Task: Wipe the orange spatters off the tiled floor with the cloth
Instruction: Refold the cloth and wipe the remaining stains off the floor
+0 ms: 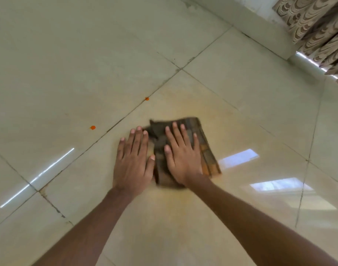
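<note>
Flat on cloth (pixel 204 148), right hand (pixel 181 160).

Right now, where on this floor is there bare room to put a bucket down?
Bare tiles lie right of the cloth, up to the curtain, and across the far left. It is crowded where the left hand and right hand press down, and beside the two orange spots.

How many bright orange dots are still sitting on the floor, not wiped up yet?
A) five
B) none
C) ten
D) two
D: one orange spatter lies on the tile left of the left hand, and a second spatter sits on the grout line farther away; the cloth under the right hand has not reached either.
</note>
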